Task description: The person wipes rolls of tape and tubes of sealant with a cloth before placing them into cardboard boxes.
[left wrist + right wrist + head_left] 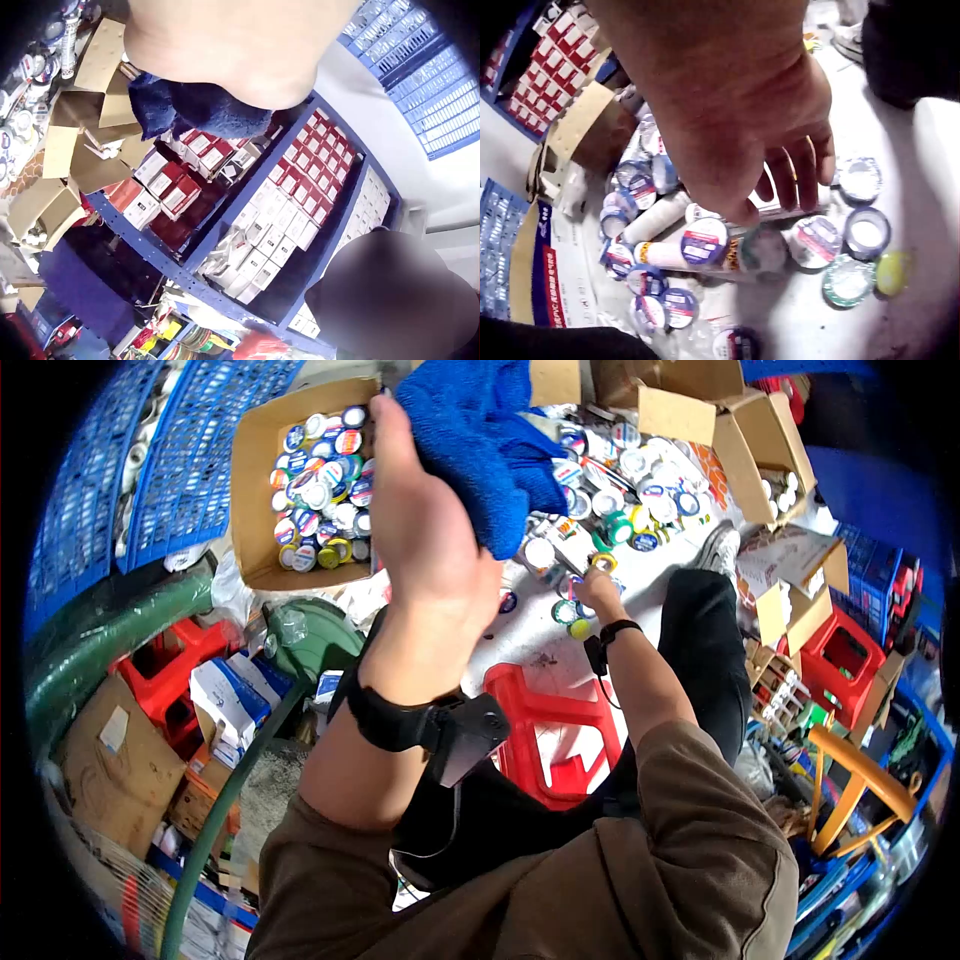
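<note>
A fluffy blue cloth [470, 450] is in my raised left hand [430, 550], above the floor; it covers the fingers, and the thumb points up beside it. The left wrist view shows the same cloth [202, 109] past the edge of the hand. Down at the pile of tape rolls [640, 490], my right hand [600, 597] reaches with spread fingers pointing downward. Close by its fingertips lie a yellow roll [603, 563] and, in the right wrist view, a purple-labelled roll [703, 241] and a white-labelled roll [815, 241].
A cardboard box [250, 490] full of tape rolls stands at the left, near blue plastic crates [190, 470]. Open cartons [765, 450] stand at the back right. A red stool [520, 730] sits between my legs. Shelves of red and white boxes [300, 180] rise beyond.
</note>
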`<act>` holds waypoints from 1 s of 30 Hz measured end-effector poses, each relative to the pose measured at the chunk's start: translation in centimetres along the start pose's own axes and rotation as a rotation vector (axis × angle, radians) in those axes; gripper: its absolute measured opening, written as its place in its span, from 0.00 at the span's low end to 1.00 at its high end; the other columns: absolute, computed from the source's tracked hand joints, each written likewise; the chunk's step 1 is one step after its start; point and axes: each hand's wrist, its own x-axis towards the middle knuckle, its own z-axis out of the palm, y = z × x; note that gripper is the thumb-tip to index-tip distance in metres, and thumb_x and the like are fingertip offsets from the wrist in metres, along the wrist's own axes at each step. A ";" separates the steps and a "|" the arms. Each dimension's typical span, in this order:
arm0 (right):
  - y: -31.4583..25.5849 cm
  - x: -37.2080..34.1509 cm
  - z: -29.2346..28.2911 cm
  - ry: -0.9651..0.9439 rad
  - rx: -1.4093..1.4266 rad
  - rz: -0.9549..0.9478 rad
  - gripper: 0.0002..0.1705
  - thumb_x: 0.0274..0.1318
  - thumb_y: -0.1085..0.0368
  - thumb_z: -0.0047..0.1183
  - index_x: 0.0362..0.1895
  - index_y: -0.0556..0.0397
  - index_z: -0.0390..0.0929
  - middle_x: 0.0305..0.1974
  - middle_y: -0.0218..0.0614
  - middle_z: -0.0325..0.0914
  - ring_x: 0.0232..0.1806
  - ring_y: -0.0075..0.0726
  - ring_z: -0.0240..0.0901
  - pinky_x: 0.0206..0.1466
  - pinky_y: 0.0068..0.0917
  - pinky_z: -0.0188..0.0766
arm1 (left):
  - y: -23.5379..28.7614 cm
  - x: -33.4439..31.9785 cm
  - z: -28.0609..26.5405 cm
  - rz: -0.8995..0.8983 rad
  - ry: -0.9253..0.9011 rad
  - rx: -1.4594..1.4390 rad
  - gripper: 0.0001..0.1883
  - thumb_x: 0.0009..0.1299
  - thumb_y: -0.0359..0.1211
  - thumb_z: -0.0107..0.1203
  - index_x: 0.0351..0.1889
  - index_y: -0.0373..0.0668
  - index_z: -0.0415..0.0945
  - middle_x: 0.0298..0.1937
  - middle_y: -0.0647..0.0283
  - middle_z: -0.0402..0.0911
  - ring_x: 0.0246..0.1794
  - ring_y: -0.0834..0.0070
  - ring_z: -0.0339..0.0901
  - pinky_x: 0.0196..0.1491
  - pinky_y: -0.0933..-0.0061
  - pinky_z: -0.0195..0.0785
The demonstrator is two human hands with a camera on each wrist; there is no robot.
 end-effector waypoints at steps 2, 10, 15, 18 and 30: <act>2.4 -0.7 0.6 0.094 0.088 0.106 0.32 0.52 0.52 0.59 0.56 0.61 0.71 0.55 0.60 0.75 0.58 0.62 0.73 0.61 0.46 0.71 | -0.7 0.2 -0.2 -0.049 -0.019 0.006 0.28 0.83 0.51 0.29 0.54 0.42 0.77 0.45 0.66 0.83 0.43 0.75 0.79 0.49 0.73 0.71; 4.4 0.9 0.9 0.278 0.376 0.222 0.51 0.47 0.44 0.66 0.62 0.66 0.57 0.60 0.65 0.65 0.61 0.64 0.68 0.63 0.44 0.69 | -2.8 -0.7 0.6 -0.113 0.013 0.194 0.30 0.82 0.51 0.35 0.66 0.36 0.70 0.61 0.59 0.78 0.57 0.66 0.78 0.62 0.62 0.68; 2.8 3.9 1.3 0.309 0.378 0.248 0.50 0.48 0.41 0.64 0.60 0.68 0.56 0.59 0.68 0.65 0.60 0.66 0.68 0.62 0.46 0.69 | -4.8 0.1 0.6 -0.076 -0.055 0.250 0.25 0.80 0.52 0.41 0.59 0.42 0.73 0.46 0.66 0.81 0.40 0.76 0.80 0.46 0.73 0.74; 2.1 4.6 1.0 0.324 0.441 0.371 0.47 0.51 0.40 0.59 0.59 0.67 0.58 0.58 0.68 0.64 0.60 0.68 0.68 0.61 0.51 0.69 | -5.9 0.3 1.1 -0.054 -0.099 0.331 0.26 0.79 0.53 0.42 0.61 0.43 0.71 0.47 0.66 0.80 0.43 0.76 0.79 0.47 0.73 0.73; -1.9 -8.2 -18.5 -0.119 1.690 -0.719 0.31 0.51 0.63 0.58 0.61 0.52 0.67 0.61 0.40 0.70 0.56 0.37 0.72 0.59 0.36 0.72 | -7.9 -1.0 3.0 0.361 -0.235 0.715 0.25 0.83 0.46 0.39 0.65 0.35 0.67 0.60 0.56 0.74 0.58 0.71 0.72 0.63 0.69 0.62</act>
